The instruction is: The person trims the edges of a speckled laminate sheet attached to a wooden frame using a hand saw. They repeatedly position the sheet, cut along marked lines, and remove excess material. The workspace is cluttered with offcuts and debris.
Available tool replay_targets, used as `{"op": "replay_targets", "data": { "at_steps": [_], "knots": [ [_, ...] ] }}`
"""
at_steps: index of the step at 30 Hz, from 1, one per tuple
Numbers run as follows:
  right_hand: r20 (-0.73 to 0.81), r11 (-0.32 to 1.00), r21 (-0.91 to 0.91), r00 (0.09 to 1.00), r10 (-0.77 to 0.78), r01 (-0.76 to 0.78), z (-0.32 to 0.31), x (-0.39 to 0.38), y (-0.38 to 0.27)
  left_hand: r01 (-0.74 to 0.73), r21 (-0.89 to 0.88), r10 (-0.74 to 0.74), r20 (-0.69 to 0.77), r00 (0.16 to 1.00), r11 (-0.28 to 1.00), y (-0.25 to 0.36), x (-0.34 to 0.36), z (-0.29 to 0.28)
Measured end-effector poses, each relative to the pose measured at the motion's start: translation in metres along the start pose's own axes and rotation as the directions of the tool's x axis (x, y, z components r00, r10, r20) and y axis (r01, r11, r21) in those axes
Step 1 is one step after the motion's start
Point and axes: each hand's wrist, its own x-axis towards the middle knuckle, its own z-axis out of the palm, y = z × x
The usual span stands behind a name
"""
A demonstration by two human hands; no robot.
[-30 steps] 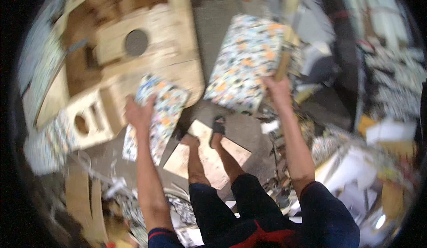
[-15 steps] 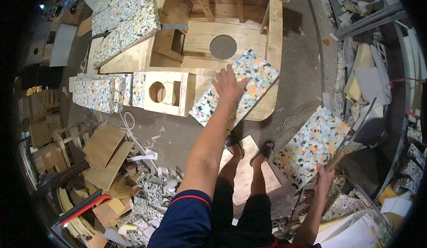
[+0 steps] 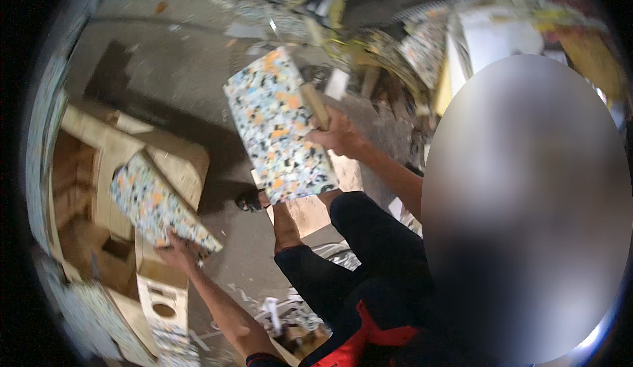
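Head view: left hand (image 3: 178, 252) grasping smaller speckled multicolour foam panel (image 3: 150, 199) by lower edge, panel tilted above pale wooden box frame with open cavity (image 3: 190, 164); blur leaves contact between them unclear

Right hand (image 3: 339, 135) grasping larger speckled multicolour foam rectangle (image 3: 280, 126) by its side edge, tan wooden bar (image 3: 314, 105) in same grip, seemingly so one hand carries both

Edge grips apparently leave broad faces uncovered; pale plywood board (image 3: 310, 217) on floor beneath legs
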Motion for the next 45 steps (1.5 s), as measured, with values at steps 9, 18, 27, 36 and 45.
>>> {"op": "replay_targets", "data": {
  "at_steps": [9, 18, 27, 36, 45],
  "knots": [
    [-0.021, 0.689, 0.675, 0.926, 0.376, -0.265, -0.085, -0.097, 0.15, -0.138, 0.371, 0.162, -0.034, 0.986, 0.918, 0.046, -0.043, 0.032],
    [-0.047, 0.292, 0.936, 0.752, 0.657, -0.196, -0.136, -0.237, 0.323, -0.45, 0.595, 0.557, 0.007, 0.831, 0.665, 0.025, -0.175, 0.068],
    [-0.363, 0.588, 0.808, 0.753, 0.549, -0.039, -0.33, -0.385, 0.325, -0.806, 0.362, 0.775, 0.272, 0.571, 0.467, 0.006, -0.371, 0.1],
    [-0.478, 0.456, 0.868, 0.586, 0.655, 0.198, -0.428, -0.376, 0.364, -0.675, 0.296, 0.472, 0.529, 0.705, 0.676, 0.11, -0.451, 0.126],
    [-0.811, 0.377, 0.584, 0.508, 0.29, 0.719, -0.496, -0.353, 0.323, -0.479, 0.37, 0.289, 0.464, 0.837, 0.796, 0.083, -0.416, 0.065]
  ]
}}
